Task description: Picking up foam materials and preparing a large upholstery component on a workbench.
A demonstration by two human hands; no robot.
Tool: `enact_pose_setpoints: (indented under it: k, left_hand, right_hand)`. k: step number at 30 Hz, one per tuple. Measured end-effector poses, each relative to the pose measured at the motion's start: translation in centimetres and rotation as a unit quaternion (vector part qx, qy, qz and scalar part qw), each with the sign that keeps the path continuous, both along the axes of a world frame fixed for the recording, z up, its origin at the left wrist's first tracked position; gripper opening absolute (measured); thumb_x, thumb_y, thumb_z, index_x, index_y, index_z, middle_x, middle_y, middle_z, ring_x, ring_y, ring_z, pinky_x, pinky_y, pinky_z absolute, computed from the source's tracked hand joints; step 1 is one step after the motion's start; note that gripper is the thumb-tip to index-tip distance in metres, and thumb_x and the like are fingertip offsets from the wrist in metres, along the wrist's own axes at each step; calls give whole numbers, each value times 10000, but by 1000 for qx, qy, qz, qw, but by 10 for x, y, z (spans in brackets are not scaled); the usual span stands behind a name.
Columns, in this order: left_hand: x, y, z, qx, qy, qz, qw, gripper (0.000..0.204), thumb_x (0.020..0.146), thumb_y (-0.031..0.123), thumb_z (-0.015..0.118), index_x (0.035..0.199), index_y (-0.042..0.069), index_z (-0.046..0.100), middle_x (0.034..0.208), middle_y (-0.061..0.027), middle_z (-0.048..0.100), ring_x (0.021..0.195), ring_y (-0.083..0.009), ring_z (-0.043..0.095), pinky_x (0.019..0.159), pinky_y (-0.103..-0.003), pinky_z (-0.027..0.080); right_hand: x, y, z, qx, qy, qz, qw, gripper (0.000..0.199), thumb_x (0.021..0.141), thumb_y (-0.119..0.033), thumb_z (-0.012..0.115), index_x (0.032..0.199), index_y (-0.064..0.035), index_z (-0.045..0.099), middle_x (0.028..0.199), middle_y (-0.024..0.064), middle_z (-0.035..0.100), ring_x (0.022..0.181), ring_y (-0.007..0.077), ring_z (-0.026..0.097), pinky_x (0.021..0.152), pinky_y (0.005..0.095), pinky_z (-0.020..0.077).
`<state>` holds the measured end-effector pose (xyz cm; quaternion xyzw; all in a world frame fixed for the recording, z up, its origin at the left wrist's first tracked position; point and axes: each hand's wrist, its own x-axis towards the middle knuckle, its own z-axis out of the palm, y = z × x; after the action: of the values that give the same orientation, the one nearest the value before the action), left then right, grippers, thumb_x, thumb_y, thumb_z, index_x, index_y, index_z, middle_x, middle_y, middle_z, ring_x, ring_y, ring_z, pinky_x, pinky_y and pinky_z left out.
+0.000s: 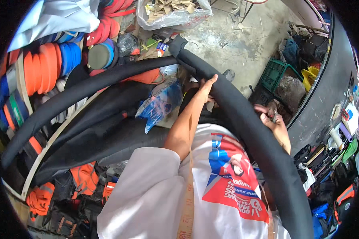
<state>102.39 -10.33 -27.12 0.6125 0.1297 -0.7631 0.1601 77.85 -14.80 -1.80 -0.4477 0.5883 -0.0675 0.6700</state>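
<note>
Single head-worn fisheye view, facing steeply downward. Wearer's shirt (155,191) nearest, at lower edge; left hand (206,87) and right hand (277,125) at close range; concrete floor (223,49) farther off, toward upper edge.

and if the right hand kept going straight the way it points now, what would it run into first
Most likely the long black fabric roll, just up and left of the right hand; depth is unclear, so it might pass above or below it.
</note>
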Motion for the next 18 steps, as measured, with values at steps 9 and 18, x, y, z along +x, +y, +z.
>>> enact_pose_setpoints:
  k: [9, 18]
  left_hand:
    - [-30, 27, -23, 18, 122, 241, 963, 587, 850, 418, 715, 1295, 63, 573, 1257, -147, 620, 1152, -340, 565, 1033, -533, 407]
    - [-80, 37, 14, -66, 2, 197, 978, 616, 743, 390, 765, 1244, 83, 577, 1143, -135, 645, 1032, -326, 611, 938, -473, 497]
  right_hand:
    - [-26, 35, -14, 192, 9, -24, 981, 384, 962, -270, 654, 1303, -96, 637, 1162, 24, 680, 1056, 115, 577, 980, 289, 428]
    - [-46, 94, 47, 147, 40, -96, 984, 331, 960, -276, 653, 1230, -87, 684, 990, 37, 730, 922, 97, 618, 883, 273, 474]
